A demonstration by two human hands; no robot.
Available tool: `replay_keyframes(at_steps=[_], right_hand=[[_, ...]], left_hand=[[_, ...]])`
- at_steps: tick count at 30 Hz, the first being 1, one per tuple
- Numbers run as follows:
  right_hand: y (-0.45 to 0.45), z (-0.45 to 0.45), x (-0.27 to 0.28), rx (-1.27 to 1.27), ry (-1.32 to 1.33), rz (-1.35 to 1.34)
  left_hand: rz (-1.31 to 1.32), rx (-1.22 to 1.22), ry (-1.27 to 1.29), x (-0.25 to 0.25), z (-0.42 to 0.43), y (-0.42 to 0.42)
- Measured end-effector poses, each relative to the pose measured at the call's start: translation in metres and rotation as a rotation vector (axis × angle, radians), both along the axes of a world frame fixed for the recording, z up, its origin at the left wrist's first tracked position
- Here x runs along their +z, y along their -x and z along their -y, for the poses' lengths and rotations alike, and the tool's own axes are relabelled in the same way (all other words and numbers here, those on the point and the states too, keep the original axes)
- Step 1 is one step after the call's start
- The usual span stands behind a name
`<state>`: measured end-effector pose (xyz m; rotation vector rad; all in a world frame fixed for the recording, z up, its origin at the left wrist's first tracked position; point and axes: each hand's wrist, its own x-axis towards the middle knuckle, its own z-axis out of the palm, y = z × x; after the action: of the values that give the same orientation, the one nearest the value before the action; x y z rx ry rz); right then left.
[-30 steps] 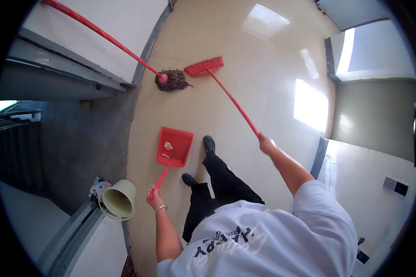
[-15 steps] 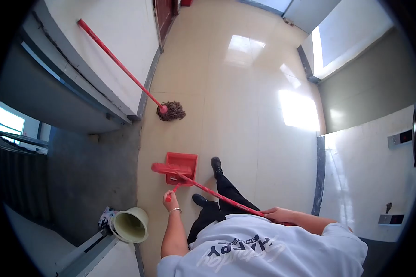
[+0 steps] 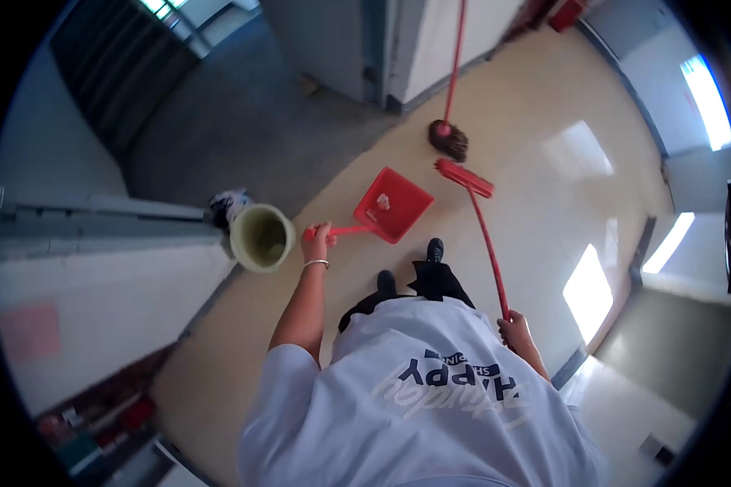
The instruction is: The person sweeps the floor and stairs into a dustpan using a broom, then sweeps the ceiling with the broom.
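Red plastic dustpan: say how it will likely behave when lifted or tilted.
The red dustpan is probably stiff: its pan and straight handle look like moulded plastic. It is likely light for its size, as the left hand alone holds it. The small pale scraps in it look loose, so they may slide if it tilts.

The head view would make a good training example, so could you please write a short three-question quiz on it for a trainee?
1. Multiple choice: What does the left hand hold by its handle?
A) the mop
B) the red dustpan
C) the bucket

2. True or false: The red dustpan is empty.

3. Fill in the blank: The right hand grips the long handle of a red ____.

Key:
1. B
2. False; a pale scrap lies in it.
3. broom
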<state>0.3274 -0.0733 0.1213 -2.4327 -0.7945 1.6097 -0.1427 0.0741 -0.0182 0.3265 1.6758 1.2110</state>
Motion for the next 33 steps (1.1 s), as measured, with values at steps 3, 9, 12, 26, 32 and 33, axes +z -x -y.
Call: replay_keyframes(at_steps=[3, 9, 12, 26, 32, 33], right_hand=[[-0.013, -0.022, 0.002, 0.014, 0.013, -0.043], [0.029, -0.109, 0.041, 0.107, 0.074, -0.132], [0.052, -0.178, 0.029, 0.233, 0.075, -0.167], [0.181, -0.48, 0.007, 0.626, 0.052, -0.39], [0.139, -0.495, -0.073, 1.07, -0.19, 0.116], [0.134, -0.486, -0.074, 1.09, -0.179, 0.157]], left_hand=[[0.065, 0.069, -0.073, 0.037, 0.007, 0.021], [0.029, 0.333, -0.233, 0.07, 0.002, 0.054], [-0.008, 0.402, -0.226, 0.072, -0.032, 0.066], [-0.121, 0.75, -0.107, 0.114, -0.142, 0.112], [-0.125, 0.944, -0.09, 0.139, -0.143, 0.175], [-0.122, 1.002, -0.095, 0.149, -0.146, 0.186]])
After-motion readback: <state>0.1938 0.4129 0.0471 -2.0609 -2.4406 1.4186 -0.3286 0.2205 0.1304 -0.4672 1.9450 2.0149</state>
